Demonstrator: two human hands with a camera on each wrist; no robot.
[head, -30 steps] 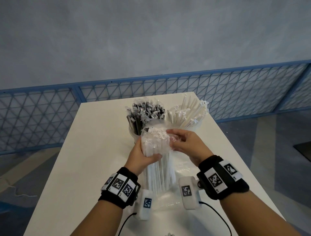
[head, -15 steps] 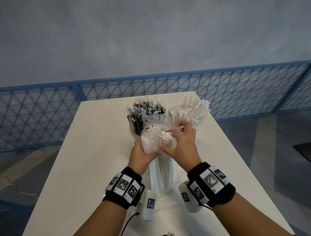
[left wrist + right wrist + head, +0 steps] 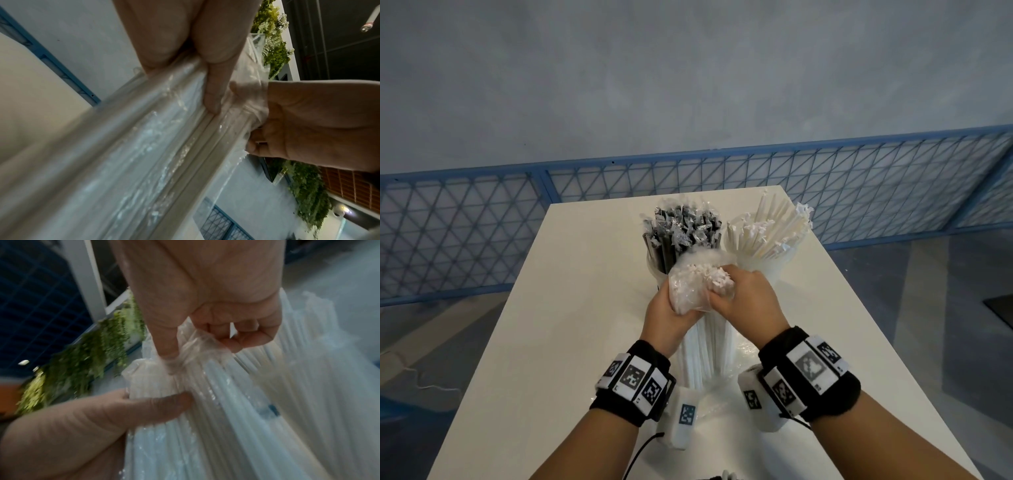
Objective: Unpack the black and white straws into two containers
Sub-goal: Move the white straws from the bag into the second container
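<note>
A clear plastic bag of white straws [image 3: 703, 346] stands upright on the white table [image 3: 571, 308] in front of me. My left hand [image 3: 671, 313] grips the bag's upper part from the left. My right hand [image 3: 739, 298] pinches the crumpled plastic at the bag's top [image 3: 698, 284] from the right. In the wrist views the left hand [image 3: 207, 91] and the right hand [image 3: 205, 344] both have their fingers curled on the plastic over the straws. Behind stand a container of black straws [image 3: 681, 233] and a container of white straws [image 3: 767, 236].
Loose clear plastic wrap [image 3: 722, 404] lies on the table near me, under the bag. A blue mesh fence [image 3: 482, 222] runs behind the table's far edge. A cable [image 3: 640, 448] hangs from my left wrist.
My right hand moved left and down onto the top of the bag and now pinches its plastic. The left hand kept its hold on the bag.
</note>
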